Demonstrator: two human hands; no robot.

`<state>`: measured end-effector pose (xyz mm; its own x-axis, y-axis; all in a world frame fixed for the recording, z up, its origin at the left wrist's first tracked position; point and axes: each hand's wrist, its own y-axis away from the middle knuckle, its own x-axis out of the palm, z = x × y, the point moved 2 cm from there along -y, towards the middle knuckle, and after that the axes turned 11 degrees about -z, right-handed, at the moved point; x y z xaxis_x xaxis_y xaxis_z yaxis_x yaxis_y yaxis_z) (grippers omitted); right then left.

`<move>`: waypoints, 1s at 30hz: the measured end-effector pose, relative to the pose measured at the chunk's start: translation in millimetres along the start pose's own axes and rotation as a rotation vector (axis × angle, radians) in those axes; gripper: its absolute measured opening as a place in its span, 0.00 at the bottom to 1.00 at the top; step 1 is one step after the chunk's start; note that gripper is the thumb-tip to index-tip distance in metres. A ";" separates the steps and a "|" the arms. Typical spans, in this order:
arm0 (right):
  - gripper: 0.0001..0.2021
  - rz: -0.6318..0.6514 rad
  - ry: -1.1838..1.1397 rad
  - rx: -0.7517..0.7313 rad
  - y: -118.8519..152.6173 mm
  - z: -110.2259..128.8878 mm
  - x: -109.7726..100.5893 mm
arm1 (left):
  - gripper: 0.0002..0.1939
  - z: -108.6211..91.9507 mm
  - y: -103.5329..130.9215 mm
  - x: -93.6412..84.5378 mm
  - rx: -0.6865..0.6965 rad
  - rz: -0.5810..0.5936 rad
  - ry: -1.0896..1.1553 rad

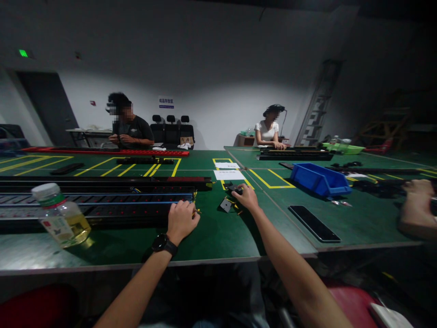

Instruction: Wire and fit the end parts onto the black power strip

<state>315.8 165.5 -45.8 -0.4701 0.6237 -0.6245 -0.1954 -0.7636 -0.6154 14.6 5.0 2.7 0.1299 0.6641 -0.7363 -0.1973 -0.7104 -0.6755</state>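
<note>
My left hand (pixel 183 220), with a black watch on the wrist, rests at the right end of a long black rail assembly (pixel 136 210). Its fingers curl over the end beside yellow wires, and what they hold is hidden. My right hand (pixel 246 197) pinches a small black part (pixel 235 189) above the green table. Just below that hand lies a small dark square plate (pixel 226 205) with yellow-tipped pieces beside it.
A bottle (pixel 64 218) stands at the left on the rails. To the right are a phone (pixel 314 223), a blue bin (pixel 319 178) and another person's hand (pixel 419 200). White papers (pixel 228 175) lie ahead. Two people (pixel 131 130) sit across the table (pixel 218 248).
</note>
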 end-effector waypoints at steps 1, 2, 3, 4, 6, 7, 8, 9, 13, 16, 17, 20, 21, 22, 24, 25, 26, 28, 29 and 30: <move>0.17 -0.009 -0.008 -0.007 0.3 4.5 -4.9 | 0.07 0.2 0.1 0.3 -0.001 0.000 -0.002; 0.16 -0.005 -0.025 -0.023 1.1 10.1 -9.6 | 0.07 0.3 0.2 0.5 -0.001 0.000 -0.003; 0.15 0.017 -0.052 -0.053 2.6 16.7 -14.0 | 0.07 0.3 0.3 0.5 0.000 0.000 -0.003; 0.15 0.061 -0.083 -0.100 5.0 24.2 -17.6 | 0.07 0.3 0.4 0.4 0.001 0.001 -0.003; 0.16 0.174 -0.135 -0.231 12.4 39.9 -22.4 | 0.07 0.1 0.5 -0.1 0.001 0.002 -0.001; 0.17 0.222 -0.139 -0.294 16.9 46.9 -23.6 | 0.07 -0.1 0.5 -0.5 0.000 0.002 0.002; 0.18 0.256 -0.131 -0.344 21.3 52.8 -24.2 | 0.07 -0.2 0.5 -0.9 -0.001 0.000 0.005; 0.19 0.278 -0.116 -0.379 25.2 57.2 -24.2 | 0.07 -0.3 0.4 -1.3 -0.003 -0.001 0.008; 0.26 0.290 -0.062 -0.403 32.9 62.1 -22.7 | 0.07 -0.3 0.4 -1.8 0.000 -0.011 0.016; 0.28 0.301 -0.081 -0.413 33.0 60.7 -23.7 | 0.07 0.2 0.5 -1.3 0.006 -0.020 0.017; 0.29 0.313 -0.091 -0.424 32.9 60.9 -24.3 | 0.07 0.3 0.6 -1.1 0.007 -0.021 0.018; 0.30 0.357 -0.096 -0.458 33.7 64.3 -26.1 | 0.07 0.5 0.5 -0.8 0.007 -0.019 0.020; 0.30 0.368 -0.091 -0.465 34.2 66.1 -26.6 | 0.07 0.4 0.4 -0.8 0.006 -0.017 0.021; 0.31 0.377 -0.089 -0.468 34.7 68.0 -27.0 | 0.07 0.3 0.3 -0.8 0.004 -0.017 0.023; 0.29 0.389 -0.097 -0.476 35.7 71.4 -27.6 | 0.07 0.0 0.0 -0.6 -0.001 -0.018 0.026; 0.28 0.393 -0.106 -0.480 36.1 72.7 -27.8 | 0.06 -0.1 -0.1 -0.4 -0.002 -0.018 0.027; 0.27 0.395 -0.115 -0.484 36.4 73.7 -27.9 | 0.06 -0.1 -0.1 -0.1 -0.003 -0.019 0.026; 0.27 0.382 -0.130 -0.489 36.3 74.5 -27.9 | 0.06 0.1 0.0 0.7 -0.001 -0.022 0.018; 0.27 0.366 -0.137 -0.487 36.1 74.5 -27.7 | 0.06 0.2 0.2 1.0 0.002 -0.023 0.013; 0.27 0.346 -0.148 -0.480 35.7 74.3 -27.5 | 0.07 0.4 0.3 1.3 0.005 -0.024 0.007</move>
<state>257.8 108.7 -14.8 -0.5586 0.2969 -0.7745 0.3838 -0.7352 -0.5587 14.4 5.8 1.5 0.1413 0.6792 -0.7202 -0.1993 -0.6931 -0.6927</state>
